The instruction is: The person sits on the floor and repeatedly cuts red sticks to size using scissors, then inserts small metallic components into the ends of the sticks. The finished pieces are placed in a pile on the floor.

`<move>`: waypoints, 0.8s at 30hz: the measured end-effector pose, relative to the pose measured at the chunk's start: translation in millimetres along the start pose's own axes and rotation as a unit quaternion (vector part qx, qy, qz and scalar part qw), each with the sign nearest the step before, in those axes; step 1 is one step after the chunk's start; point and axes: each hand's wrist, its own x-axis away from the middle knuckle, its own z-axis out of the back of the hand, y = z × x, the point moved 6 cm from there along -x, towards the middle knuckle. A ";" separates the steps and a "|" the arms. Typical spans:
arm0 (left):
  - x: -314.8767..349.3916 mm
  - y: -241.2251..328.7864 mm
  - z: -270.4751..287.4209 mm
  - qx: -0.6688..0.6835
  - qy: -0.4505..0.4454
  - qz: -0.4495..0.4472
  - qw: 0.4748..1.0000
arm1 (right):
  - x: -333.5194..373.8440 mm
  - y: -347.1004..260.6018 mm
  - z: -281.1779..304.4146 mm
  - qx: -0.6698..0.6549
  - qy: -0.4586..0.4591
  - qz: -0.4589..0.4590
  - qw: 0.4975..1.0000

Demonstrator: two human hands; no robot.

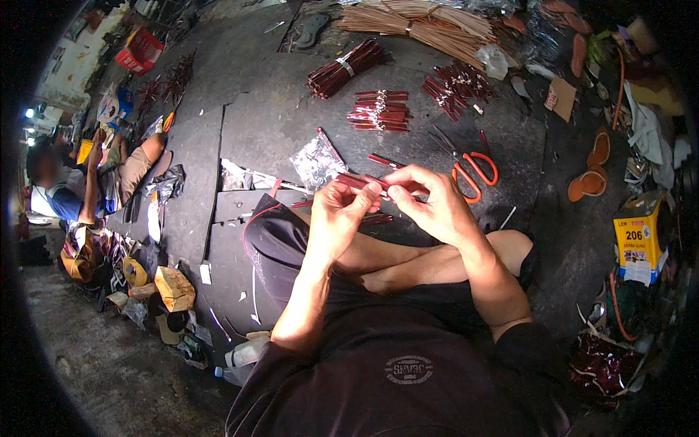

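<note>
A short, glossy dark red strap (353, 180) lies across the fingers of my left hand (336, 213), which pinches it above my crossed legs. My right hand (435, 202) is closed at the strap's right end, its thumb and forefinger meeting the left fingertips there. Just beyond the hands rests a clear plastic bag (318, 160) with small silvery pieces in it. Orange-handled scissors (475, 175) lie right of my right hand, blades pointing away. A loose red strap (384, 161) sits between bag and scissors. More red straps below the hands are partly hidden.
Farther off are a stack of red straps with metal buckles (378, 113), a tied dark red bundle (348, 68) and long tan strips (422, 28). To the right stand brown sandals (591, 178) and a yellow can (639, 237). Another person (87, 182) sits at the left.
</note>
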 end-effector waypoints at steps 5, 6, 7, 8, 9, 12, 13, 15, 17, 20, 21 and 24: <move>4.8 -6.0 -2.8 -0.059 -0.004 -0.032 0.998 | 3.0 -2.4 -4.3 0.047 -0.041 0.012 0.998; 5.1 -7.6 -2.6 -0.054 -0.002 -0.036 0.998 | 1.7 0.1 -4.6 0.002 -0.042 -0.008 0.999; 4.1 -5.8 -3.5 -0.031 -0.001 -0.038 0.999 | 0.3 1.8 -4.9 -0.042 -0.043 -0.027 0.998; 3.8 -4.3 -4.1 -0.007 0.000 -0.037 0.999 | 0.6 3.2 -6.2 -0.088 -0.044 -0.049 0.994; 1.4 -2.4 -2.2 0.020 0.012 -0.044 0.999 | -0.4 0.2 -5.5 -0.092 -0.031 -0.043 0.994; -4.0 10.0 -0.5 0.040 0.010 -0.028 0.999 | 1.7 -26.9 1.2 0.174 0.080 0.162 0.968; -5.3 7.0 0.5 0.056 0.002 -0.009 0.998 | 2.3 -32.7 0.4 0.206 0.070 0.182 0.959; -2.7 7.9 -0.4 0.080 0.004 -0.006 0.997 | 1.4 -36.4 1.8 0.179 0.074 0.163 0.967; 0.3 8.4 1.3 0.069 0.015 -0.037 0.997 | 1.3 -24.8 4.1 0.070 0.078 0.088 0.991; 3.7 12.8 1.5 0.032 0.019 -0.082 0.996 | -0.1 -7.2 6.4 0.046 -0.001 0.030 0.998; 4.2 14.4 2.0 0.016 0.018 -0.097 0.995 | 0.2 0.0 8.4 -0.002 -0.008 -0.009 1.000; -1.7 10.1 14.1 0.038 0.036 -0.105 0.993 | 0.0 14.5 14.8 -0.098 -0.025 -0.089 0.991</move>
